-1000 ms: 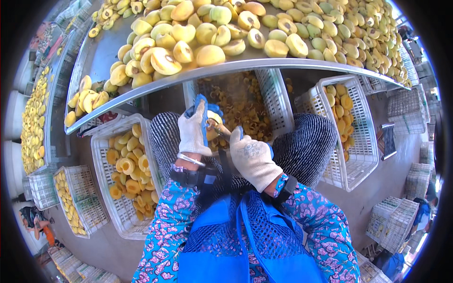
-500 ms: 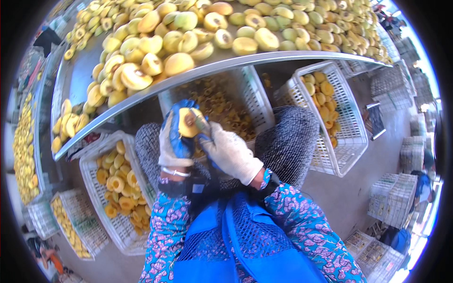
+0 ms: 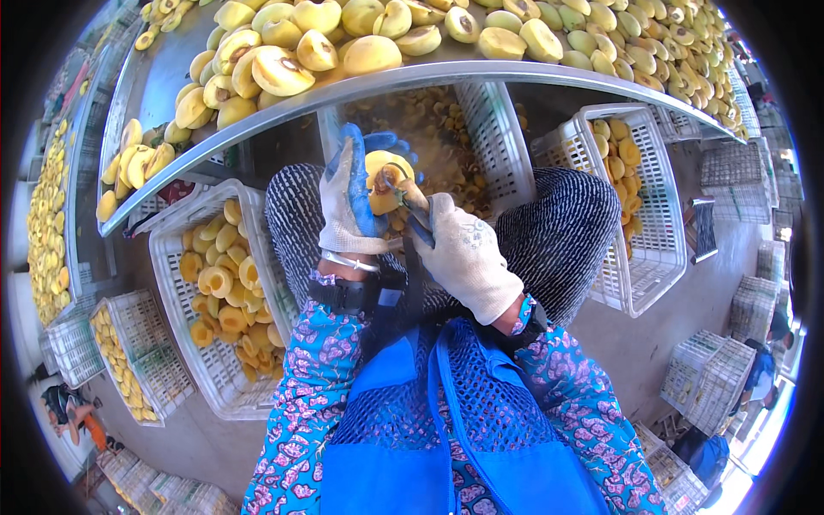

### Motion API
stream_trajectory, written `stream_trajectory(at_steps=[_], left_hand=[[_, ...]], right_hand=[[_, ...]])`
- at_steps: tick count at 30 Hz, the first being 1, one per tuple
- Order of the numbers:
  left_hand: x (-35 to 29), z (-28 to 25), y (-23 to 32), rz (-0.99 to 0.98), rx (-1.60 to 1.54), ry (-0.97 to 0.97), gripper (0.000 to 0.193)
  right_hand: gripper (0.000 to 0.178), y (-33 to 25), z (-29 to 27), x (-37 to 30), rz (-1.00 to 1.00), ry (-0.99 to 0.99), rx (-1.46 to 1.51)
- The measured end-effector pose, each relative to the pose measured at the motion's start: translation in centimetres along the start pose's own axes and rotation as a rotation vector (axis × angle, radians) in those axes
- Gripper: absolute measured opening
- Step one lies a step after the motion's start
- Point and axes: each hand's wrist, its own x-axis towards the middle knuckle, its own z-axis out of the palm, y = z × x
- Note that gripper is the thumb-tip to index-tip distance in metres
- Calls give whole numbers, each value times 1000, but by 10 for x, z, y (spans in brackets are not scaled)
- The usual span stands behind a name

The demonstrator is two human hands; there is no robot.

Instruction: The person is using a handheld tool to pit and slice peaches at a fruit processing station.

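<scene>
My left hand (image 3: pixel 350 202), in a white glove with blue palm, holds a halved yellow peach (image 3: pixel 384 182) cut side up, above my lap. My right hand (image 3: pixel 461 253), in a white glove, grips a small curved pitting tool (image 3: pixel 403 184) whose tip is in the peach's brown pit hollow. Both hands are close together just below the rim of a metal table (image 3: pixel 360 84) heaped with yellow peach halves (image 3: pixel 283 60). A white plastic crate (image 3: pixel 481 129) of scraps stands between my knees, under the hands.
A white crate of pitted peach halves (image 3: pixel 219 283) stands at my left, another crate with halves (image 3: pixel 635 197) at my right. More crates lie on the floor at lower left (image 3: pixel 129 360) and lower right (image 3: pixel 712 386). A long row of peaches (image 3: pixel 43 223) runs along the far left.
The hands have stayed together over my lap. The peach half has been turned cut side up in my left hand, and the tool is now in its pit hollow.
</scene>
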Motion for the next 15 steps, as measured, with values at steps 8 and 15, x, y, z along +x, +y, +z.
stream_trajectory(at_steps=[8,15], left_hand=[[1,4,-4,-30,55,124,38],[4,2,-12,-57,230,91,28]], right_hand=[[30,-4,7,-4,70,-125,20],[34,1,-19,-1,173,-388,259]])
